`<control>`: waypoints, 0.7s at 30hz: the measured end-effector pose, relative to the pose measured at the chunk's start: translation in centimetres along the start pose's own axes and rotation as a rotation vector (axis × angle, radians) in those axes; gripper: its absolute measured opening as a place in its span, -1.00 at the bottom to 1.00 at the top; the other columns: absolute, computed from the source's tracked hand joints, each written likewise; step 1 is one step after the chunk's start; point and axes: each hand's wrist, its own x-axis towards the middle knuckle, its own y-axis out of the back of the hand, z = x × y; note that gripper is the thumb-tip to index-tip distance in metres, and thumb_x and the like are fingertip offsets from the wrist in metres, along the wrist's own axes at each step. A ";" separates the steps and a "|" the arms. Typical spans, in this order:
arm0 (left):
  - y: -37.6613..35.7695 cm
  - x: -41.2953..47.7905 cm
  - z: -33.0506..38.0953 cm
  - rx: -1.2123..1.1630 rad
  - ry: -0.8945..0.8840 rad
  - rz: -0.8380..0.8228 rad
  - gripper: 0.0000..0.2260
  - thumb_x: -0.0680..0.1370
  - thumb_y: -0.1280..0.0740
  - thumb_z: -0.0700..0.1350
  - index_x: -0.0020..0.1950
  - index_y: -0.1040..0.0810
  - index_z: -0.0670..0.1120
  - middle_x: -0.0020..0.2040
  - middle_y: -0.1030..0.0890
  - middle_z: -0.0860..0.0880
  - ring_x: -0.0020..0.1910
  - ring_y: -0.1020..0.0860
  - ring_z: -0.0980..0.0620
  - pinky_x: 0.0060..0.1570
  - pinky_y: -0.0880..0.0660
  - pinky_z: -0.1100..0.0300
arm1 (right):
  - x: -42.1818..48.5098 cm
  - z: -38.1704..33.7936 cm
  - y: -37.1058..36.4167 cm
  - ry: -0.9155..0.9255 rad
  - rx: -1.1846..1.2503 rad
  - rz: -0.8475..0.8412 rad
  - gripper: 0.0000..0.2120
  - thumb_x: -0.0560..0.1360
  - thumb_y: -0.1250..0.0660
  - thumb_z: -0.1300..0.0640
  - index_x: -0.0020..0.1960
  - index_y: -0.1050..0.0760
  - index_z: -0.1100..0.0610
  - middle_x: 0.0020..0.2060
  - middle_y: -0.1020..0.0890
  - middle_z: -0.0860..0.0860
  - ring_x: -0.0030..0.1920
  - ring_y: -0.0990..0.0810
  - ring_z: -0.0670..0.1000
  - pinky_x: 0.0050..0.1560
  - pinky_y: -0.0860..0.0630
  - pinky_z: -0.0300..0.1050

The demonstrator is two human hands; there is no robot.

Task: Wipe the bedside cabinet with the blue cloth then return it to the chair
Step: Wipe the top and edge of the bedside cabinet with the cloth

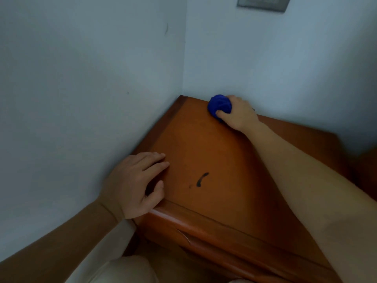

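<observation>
Two hands rest on the bedside cabinet. Right hand grasps the bunched blue cloth at the rear edge, against the wall. Left hand lies flat, fingers released, at the front-left corner.

Cloth on cabinet rear edge, by wall corner.

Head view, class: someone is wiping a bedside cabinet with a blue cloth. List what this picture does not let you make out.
1. Chair: not in the head view at all.
2. Wall socket: cut off by the top edge.
3. Blue cloth: partly covered by the right hand, size unclear.
4. Cabinet right side: hidden by the right forearm and shadow.
5. Cabinet front: cut off by the bottom edge.
6. Dark mark: stain or scratch, cannot tell.
</observation>
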 end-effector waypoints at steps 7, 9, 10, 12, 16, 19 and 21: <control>0.1 0.0 0.3 0.008 -0.003 0.010 -0.60 0.51 -0.24 0.01 0.21 -0.66 -0.17 0.25 -0.63 -0.13 0.20 -0.59 -0.14 0.11 -0.53 -0.05 | -1.8 -6.0 -3.2 0.183 -0.012 -0.072 -0.23 0.38 -0.23 -0.41 0.48 -0.40 -0.03 0.30 -0.59 0.02 0.28 -0.54 0.15 0.31 -0.48 0.13; 0.2 -0.1 0.3 0.019 -0.012 0.000 -0.60 0.51 -0.24 0.00 0.21 -0.65 -0.18 0.25 -0.63 -0.14 0.20 -0.59 -0.15 0.09 -0.53 -0.07 | -4.8 -8.0 -3.9 0.284 -0.037 -0.081 -0.26 0.42 -0.24 -0.37 0.48 -0.41 0.00 0.33 -0.58 0.01 0.32 -0.53 0.13 0.35 -0.44 0.10; 0.2 -0.1 0.3 0.024 -0.016 -0.005 -0.60 0.51 -0.24 0.00 0.21 -0.65 -0.18 0.25 -0.63 -0.14 0.19 -0.59 -0.15 0.08 -0.53 -0.07 | -6.6 -8.8 -4.1 0.326 -0.047 -0.085 -0.27 0.45 -0.26 -0.34 0.50 -0.39 0.02 0.37 -0.55 0.02 0.36 -0.50 0.12 0.40 -0.39 0.09; 0.3 -0.1 0.3 0.034 -0.024 -0.017 -0.60 0.52 -0.23 0.00 0.22 -0.64 -0.18 0.25 -0.63 -0.14 0.19 -0.58 -0.15 0.08 -0.53 -0.07 | -9.7 -9.7 -4.0 0.376 -0.049 -0.085 -0.31 0.51 -0.29 -0.26 0.54 -0.35 0.06 0.42 -0.51 0.03 0.41 -0.44 0.09 0.46 -0.31 0.04; 0.2 -0.1 0.2 0.042 -0.032 -0.038 -0.60 0.54 -0.21 0.00 0.24 -0.62 -0.18 0.25 -0.62 -0.16 0.19 -0.58 -0.17 0.09 -0.52 -0.08 | -13.7 -10.0 -3.2 0.326 -0.030 -0.043 -0.34 0.54 -0.33 -0.19 0.54 -0.34 0.09 0.42 -0.50 0.03 0.41 -0.42 0.12 0.45 -0.29 0.01; 0.2 -0.2 0.2 0.056 -0.035 -0.036 -0.62 0.54 -0.22 0.00 0.23 -0.62 -0.18 0.23 -0.62 -0.17 0.17 -0.58 -0.17 0.08 -0.52 -0.07 | -16.7 -9.8 -2.6 0.311 -0.046 -0.033 -0.33 0.54 -0.31 -0.21 0.54 -0.33 0.08 0.42 -0.49 0.02 0.41 -0.42 0.11 0.43 -0.33 0.04; 0.2 -0.2 0.3 0.059 -0.036 -0.043 -0.61 0.55 -0.22 0.01 0.23 -0.61 -0.18 0.23 -0.62 -0.17 0.16 -0.58 -0.17 0.09 -0.52 -0.07 | -18.6 -9.3 -1.9 0.320 -0.044 -0.041 -0.35 0.55 -0.32 -0.20 0.55 -0.32 0.07 0.44 -0.48 0.00 0.42 -0.40 0.09 0.44 -0.29 -0.01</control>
